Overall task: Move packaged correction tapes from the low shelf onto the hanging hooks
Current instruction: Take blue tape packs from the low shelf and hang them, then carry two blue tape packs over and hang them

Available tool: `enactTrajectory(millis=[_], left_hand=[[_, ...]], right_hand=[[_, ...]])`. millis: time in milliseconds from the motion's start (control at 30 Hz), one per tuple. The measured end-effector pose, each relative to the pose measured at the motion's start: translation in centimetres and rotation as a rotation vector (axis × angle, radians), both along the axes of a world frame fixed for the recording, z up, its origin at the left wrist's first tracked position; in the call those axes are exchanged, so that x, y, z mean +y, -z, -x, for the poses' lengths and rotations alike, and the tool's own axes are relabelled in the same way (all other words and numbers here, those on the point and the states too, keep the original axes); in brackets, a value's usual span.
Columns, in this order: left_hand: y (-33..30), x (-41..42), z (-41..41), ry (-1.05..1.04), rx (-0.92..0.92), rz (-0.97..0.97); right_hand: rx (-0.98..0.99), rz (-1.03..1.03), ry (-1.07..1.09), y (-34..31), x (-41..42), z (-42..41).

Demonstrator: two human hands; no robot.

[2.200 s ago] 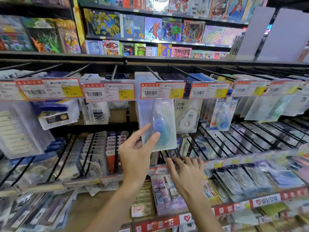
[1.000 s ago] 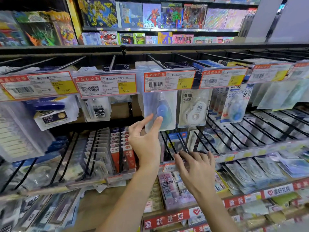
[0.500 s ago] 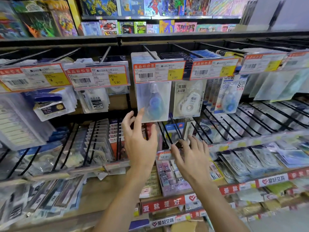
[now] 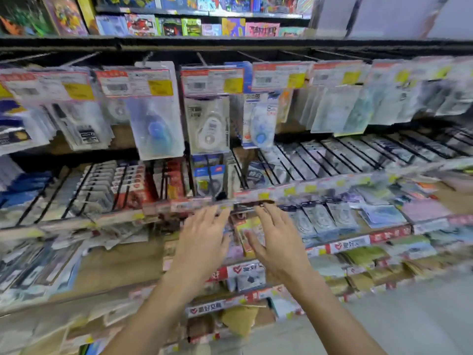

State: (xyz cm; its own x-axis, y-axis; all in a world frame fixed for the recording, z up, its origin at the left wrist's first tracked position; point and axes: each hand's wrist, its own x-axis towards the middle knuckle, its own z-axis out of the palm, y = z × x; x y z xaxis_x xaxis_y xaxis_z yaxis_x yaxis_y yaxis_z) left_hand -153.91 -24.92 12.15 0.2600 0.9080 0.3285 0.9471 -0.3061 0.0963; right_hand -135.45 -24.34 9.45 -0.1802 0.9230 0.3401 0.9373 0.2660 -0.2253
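A clear pack with a blue correction tape (image 4: 156, 129) hangs on an upper hook under a price tag. Beside it hang a white correction tape pack (image 4: 208, 129) and a pale blue one (image 4: 261, 124). My left hand (image 4: 202, 242) and my right hand (image 4: 276, 239) are both low, fingers spread and straight, holding nothing. They hover side by side in front of the low shelf (image 4: 345, 245), where small pastel packs (image 4: 247, 231) lie between them. The frame is blurred, so contact with the packs is unclear.
Rows of black wire hooks (image 4: 320, 160) with packaged stationery jut out at mid height, right above my fingertips. Price tags (image 4: 212, 82) line the upper row. Toy boxes (image 4: 179, 25) fill the top shelf. Floor (image 4: 409, 316) shows at lower right.
My left hand let go of the hanging blue tape pack and dropped down to the low shelf. My right hand stayed low and shifted slightly right. The view swung left.
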Motion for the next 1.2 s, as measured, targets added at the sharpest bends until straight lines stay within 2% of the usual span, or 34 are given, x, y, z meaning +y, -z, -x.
enactTrajectory(millis=[233, 333, 500, 733, 967, 1200], left_hand=[[0.1, -2.2, -14.9, 0.223, 0.145, 0.201], [1.2, -2.5, -20.7, 0.329, 0.165, 0.195], [1.6, -3.0, -29.6, 0.474, 0.284, 0.202], [4.0, -2.0, -40.7, 0.633, 0.334, 0.19], [6.9, 2.8, -51.4, 0.665, 0.322, 0.265], [9.2, 10.0, -58.7, 0.519, 0.294, 0.431]], right_hand=[[0.085, 0.155, 0.172, 2.1, -5.4, -12.8], [0.064, 0.218, 0.255, 2.3, -7.7, -18.3], [0.147, 0.262, 0.432, 2.5, -11.0, -25.9], [0.238, 0.341, 0.604, 5.5, -13.3, -34.8], [0.27, 0.426, 0.625, 8.2, -9.2, -44.6], [0.166, 0.585, 0.536, 9.5, -1.0, -52.9]])
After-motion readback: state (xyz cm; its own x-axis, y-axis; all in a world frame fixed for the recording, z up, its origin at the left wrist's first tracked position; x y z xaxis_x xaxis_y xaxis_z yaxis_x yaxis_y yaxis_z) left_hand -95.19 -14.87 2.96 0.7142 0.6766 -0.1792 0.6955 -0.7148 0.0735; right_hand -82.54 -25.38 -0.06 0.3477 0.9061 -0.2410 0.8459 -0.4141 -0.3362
